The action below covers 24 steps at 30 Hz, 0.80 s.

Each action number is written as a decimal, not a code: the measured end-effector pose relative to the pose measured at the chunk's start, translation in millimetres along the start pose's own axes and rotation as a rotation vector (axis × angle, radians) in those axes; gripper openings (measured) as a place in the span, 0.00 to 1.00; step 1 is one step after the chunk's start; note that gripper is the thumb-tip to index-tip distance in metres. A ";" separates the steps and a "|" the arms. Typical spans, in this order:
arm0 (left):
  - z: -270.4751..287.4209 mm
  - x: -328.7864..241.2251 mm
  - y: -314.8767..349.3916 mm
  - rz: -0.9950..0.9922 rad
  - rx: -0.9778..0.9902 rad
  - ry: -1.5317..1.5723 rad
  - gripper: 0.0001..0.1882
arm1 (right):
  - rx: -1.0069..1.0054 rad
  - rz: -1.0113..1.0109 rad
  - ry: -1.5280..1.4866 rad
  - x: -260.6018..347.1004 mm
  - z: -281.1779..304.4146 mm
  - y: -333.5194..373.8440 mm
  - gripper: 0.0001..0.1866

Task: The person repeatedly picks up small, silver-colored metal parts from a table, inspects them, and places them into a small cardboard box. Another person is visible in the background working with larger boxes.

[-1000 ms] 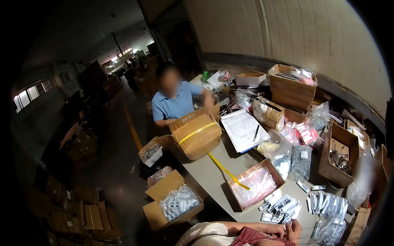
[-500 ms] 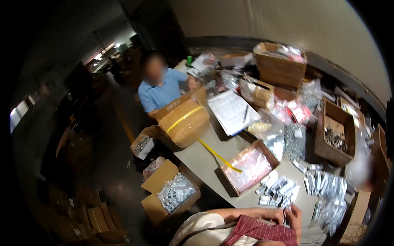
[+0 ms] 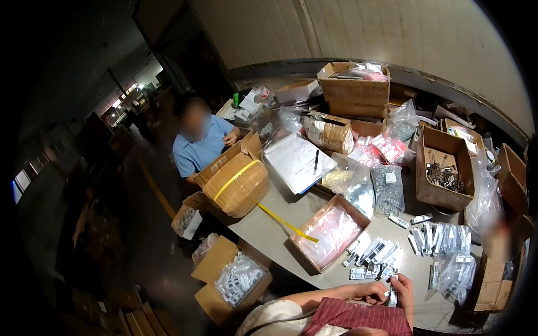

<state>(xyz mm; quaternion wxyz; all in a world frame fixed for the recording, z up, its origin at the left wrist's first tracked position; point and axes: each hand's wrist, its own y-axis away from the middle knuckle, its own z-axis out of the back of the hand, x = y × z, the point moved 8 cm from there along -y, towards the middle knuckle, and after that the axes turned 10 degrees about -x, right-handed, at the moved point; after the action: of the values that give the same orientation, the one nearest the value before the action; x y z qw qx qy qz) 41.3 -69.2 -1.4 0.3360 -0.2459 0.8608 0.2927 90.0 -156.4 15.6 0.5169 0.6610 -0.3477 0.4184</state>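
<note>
My right hand point(image 3: 402, 290) pinches a small, narrow silver-and-white part point(image 3: 393, 297), its long side pointing toward me. Close beside it, my left hand point(image 3: 371, 292) has its fingers curled closed; a small pale spot shows at their tips, too small to name. Just beyond both hands lies a loose pile of similar silver-and-white parts point(image 3: 376, 253) on the grey table point(image 3: 269, 227). More of these parts, some in clear plastic bags point(image 3: 457, 274), lie to the right of my right hand.
An open box of pinkish plastic bags point(image 3: 330, 232) stands left of the pile. Beyond it are a clipboard with paper point(image 3: 294, 162) and a taped carton point(image 3: 238, 190), with a co-worker point(image 3: 196, 140) behind. A box of metal pieces point(image 3: 445, 168) stands right; a carton of bagged parts point(image 3: 216, 260) sits lower left.
The whole view has shifted a little. My hands stay near each other, and the part in my right fingers now shows more plainly. The co-worker's hand has moved closer to their chest.
</note>
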 end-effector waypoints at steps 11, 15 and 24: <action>-4.9 3.2 -1.4 -0.002 0.041 -0.027 0.16 | -0.003 -0.022 -0.025 -6.2 2.9 -1.8 0.11; -4.7 0.0 -0.1 -0.032 0.008 -0.073 0.20 | 0.002 0.002 0.005 -11.9 4.7 -6.5 0.10; -13.3 -11.8 11.8 -0.097 0.125 0.009 0.16 | -0.100 0.055 0.128 -13.8 24.9 -6.9 0.10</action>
<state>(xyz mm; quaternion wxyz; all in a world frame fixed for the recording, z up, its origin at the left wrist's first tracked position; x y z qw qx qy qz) 35.8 -67.0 19.1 0.3607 -0.2670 0.8659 0.2209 95.3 -178.7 -2.5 0.5585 0.5966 -0.3524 0.4560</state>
